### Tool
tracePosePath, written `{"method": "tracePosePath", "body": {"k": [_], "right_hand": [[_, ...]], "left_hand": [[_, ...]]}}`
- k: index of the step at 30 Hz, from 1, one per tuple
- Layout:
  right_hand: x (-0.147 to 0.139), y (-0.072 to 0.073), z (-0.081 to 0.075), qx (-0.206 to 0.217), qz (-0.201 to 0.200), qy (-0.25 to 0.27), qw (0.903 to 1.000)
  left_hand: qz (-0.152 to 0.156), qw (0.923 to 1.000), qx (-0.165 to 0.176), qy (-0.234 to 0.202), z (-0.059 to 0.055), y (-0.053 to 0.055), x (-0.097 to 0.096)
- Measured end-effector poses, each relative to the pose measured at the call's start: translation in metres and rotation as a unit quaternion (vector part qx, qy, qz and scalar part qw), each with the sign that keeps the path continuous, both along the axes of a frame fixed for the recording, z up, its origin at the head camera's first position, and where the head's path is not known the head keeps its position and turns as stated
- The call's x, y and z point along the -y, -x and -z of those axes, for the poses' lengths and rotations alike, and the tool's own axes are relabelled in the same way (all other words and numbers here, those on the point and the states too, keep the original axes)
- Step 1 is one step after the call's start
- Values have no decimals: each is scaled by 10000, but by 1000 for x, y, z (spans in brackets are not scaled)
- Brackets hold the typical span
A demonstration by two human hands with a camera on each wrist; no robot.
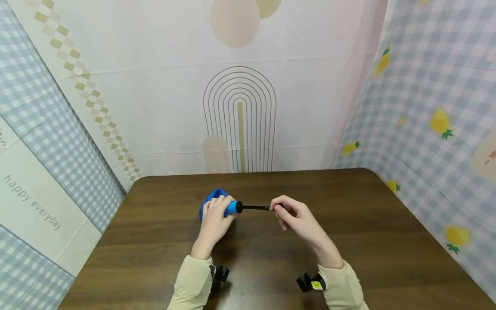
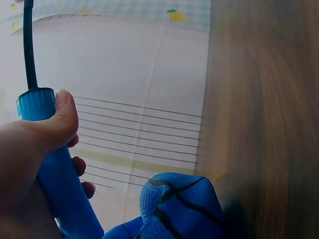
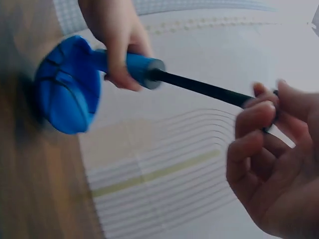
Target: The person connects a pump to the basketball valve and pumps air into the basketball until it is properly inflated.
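My left hand (image 1: 214, 218) grips the blue barrel (image 2: 70, 184) of a small hand pump, thumb near its ribbed cap (image 2: 37, 102). From the cap a black rod (image 1: 253, 208) stands well out toward the right. At the rod's far end, my right hand (image 1: 297, 218) pinches the pump's black handle, which the fingers largely cover. A sagging, dented blue ball with black lines (image 3: 67, 89) lies beyond the left hand, by the other end of the barrel. The left hand hides part of the ball in the head view; how ball and pump join cannot be made out.
Both hands are over a dark brown wooden table (image 1: 372, 224). A white patterned cloth (image 1: 162, 107) hangs behind it, with checked cloths at the left and right sides. Black wrist cameras (image 1: 221, 274) sit at the cuffs.
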State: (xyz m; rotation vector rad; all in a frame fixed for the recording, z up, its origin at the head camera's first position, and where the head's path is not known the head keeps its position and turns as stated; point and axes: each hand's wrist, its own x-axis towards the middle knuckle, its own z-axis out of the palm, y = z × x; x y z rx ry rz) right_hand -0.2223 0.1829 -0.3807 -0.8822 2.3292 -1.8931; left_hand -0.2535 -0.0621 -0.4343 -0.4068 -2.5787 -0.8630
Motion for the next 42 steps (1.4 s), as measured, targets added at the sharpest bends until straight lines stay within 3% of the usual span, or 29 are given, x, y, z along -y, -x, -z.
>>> {"method": "tracePosePath", "body": {"k": [5,11,14,18,22,25,32,38,42], "right_hand": [[19,10,19,188,-59,717,9972],[36,13,35,426,-9,437,9981],[36,10,32,450,137,227,9986],[30,3,20,698,305,357,9965],[19,-5,4,878,552,745,9918],[12,-9,-3,808,524,845,9918],[18,0,12,528,30,1241,9909],[31,7,29,591,-222,978,9932],[34,6,30,564,-65,436,9974]], "left_hand": [[5,9995,-219,224,-3,-5,-12],[130,9970,-546,525,-1,-8,-24],[260,9979,-444,391,-1,-9,-26],[396,9991,-107,57,-1,-9,-22],[213,9995,43,-224,-1,-5,-12],[79,9995,34,-297,-1,-2,-6],[-143,9997,-186,-14,-4,-9,-22],[-31,9990,-395,193,-7,-22,-44],[22,9988,-475,145,-6,-20,-42]]}}
